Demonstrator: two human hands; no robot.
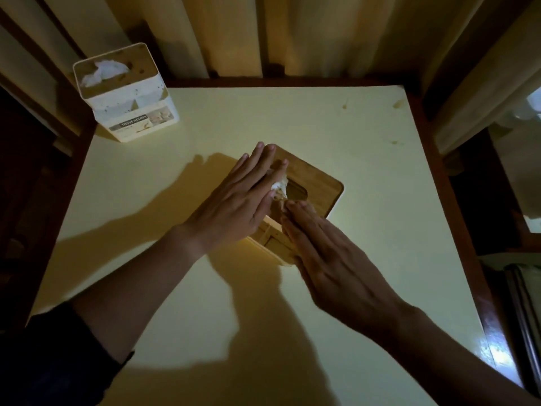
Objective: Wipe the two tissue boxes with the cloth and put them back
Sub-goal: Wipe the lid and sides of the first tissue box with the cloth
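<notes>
A tissue box with a wooden lid (317, 186) stands at the middle of the pale table (366, 159). My left hand (234, 206) lies flat against its left side and top, fingers stretched out. My right hand (330, 259) lies flat on its near right side, fingertips by the lid's slot. A bit of white tissue (279, 186) pokes out of the slot between my fingers. A second, white tissue box (128, 95), labelled "tissue holder", stands at the table's far left corner with tissue showing on top. No cloth is visible.
The table has a dark wooden rim (456, 183). Pale curtains (234, 33) hang behind it. A few small stains (398, 104) mark the far right of the tabletop. Dark furniture stands to the right.
</notes>
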